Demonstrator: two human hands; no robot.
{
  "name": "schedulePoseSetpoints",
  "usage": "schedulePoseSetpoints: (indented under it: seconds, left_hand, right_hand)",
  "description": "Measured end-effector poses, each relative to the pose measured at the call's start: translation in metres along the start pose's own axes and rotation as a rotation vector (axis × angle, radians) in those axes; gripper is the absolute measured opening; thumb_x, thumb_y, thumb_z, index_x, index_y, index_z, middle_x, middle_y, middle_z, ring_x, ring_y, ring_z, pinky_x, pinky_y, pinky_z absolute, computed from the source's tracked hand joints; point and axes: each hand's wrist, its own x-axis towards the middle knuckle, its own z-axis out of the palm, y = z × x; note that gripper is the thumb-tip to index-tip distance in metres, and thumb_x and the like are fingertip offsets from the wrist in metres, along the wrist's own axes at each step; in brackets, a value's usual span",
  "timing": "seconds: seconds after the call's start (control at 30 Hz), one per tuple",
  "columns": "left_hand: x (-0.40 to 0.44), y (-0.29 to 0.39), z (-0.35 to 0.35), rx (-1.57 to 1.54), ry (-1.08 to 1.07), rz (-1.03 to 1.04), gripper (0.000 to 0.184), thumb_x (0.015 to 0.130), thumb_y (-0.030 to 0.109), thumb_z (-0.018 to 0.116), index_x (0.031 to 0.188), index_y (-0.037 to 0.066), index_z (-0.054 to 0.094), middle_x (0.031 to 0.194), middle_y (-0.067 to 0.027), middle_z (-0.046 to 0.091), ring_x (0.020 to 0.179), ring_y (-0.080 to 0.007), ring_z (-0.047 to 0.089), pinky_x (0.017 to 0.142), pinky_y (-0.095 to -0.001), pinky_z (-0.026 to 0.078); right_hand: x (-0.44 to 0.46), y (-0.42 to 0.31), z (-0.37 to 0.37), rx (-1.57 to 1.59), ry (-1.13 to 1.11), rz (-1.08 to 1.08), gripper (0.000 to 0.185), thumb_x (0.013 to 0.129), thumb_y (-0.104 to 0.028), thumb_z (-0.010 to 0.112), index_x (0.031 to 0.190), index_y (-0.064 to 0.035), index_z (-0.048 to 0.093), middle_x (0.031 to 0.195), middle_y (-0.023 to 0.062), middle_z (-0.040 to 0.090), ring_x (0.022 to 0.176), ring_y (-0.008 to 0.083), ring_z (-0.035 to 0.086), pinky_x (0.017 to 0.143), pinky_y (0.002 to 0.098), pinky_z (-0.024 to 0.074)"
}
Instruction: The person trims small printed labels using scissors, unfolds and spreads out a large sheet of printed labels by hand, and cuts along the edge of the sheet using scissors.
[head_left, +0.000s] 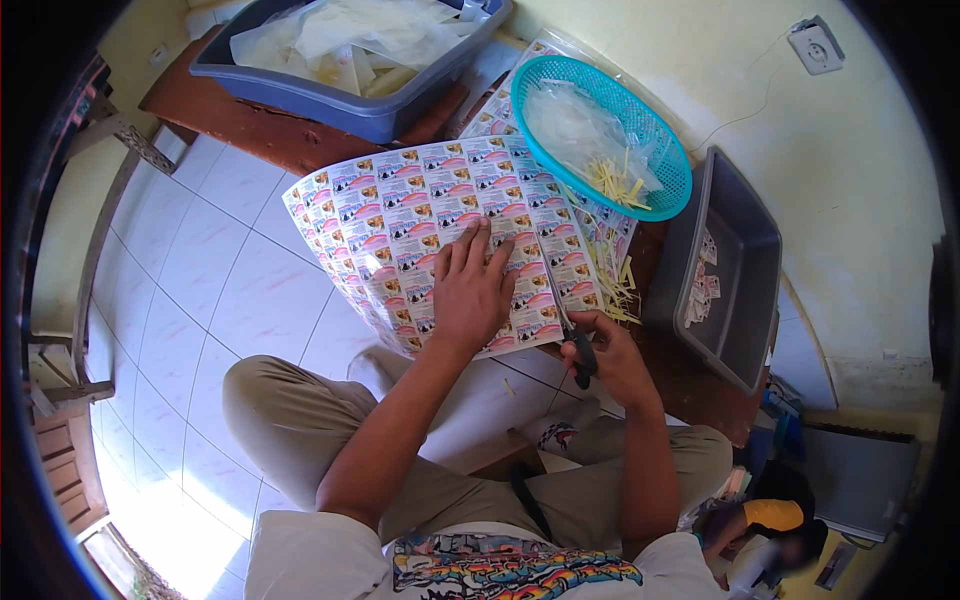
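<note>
A large sheet of printed labels (400,210) lies in front of me, its left part hanging past the table and curving down. My left hand (472,285) rests flat on the sheet with the fingers spread. My right hand (610,355) grips a pair of scissors (580,358) by its dark handles at the sheet's near edge. The blades point away from me along a cut between label columns, with a strip (565,250) on the right side. Whether the strip is fully parted at the far end is hard to see.
A turquoise basket (525,110) with clear plastic and yellowish strips stands behind the sheet. More yellow strips (620,290) lie beside it. To the right is a grey bin (745,230) with small cut labels. A blue-grey tub (370,115) of plastic bags sits at the back. Another person (775,515) is at lower right.
</note>
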Motion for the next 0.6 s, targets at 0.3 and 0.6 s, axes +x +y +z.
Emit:
schedulePoseSetpoints:
  seconds: [0.3, 0.6]
  left_hand:
    - [-0.0006, -0.0002, 0.0007, -0.002, 0.007, -0.003, 0.045, 0.096, 0.028, 0.071, 0.138, 0.01, 0.066, 0.153, -0.0219, 0.055, 0.145, -0.034, 0.049, 0.116, -0.0515, 0.035]
    - [-0.0008, -0.0001, 0.0013, 0.014, -0.016, -0.015, 0.046, 0.098, 0.029, 0.07, 0.14, 0.013, 0.066, 0.154, -0.0199, 0.054, 0.144, -0.0335, 0.048, 0.116, -0.0511, 0.035]
  right_hand:
    - [0.0077, 0.002, 0.0021, 0.03, -0.008, 0.0, 0.062, 0.088, -0.013, 0.089, 0.14, -0.0013, 0.059, 0.11, 0.0026, 0.055, 0.082, 0.0104, 0.068, 0.069, 0.0251, 0.0557]
    - [0.0093, 0.0039, 0.0048, 0.032, -0.001, -0.022, 0.059, 0.091, -0.012, 0.086, 0.141, 0.0006, 0.057, 0.11, 0.0037, 0.056, 0.083, 0.0116, 0.069, 0.07, 0.0261, 0.0551]
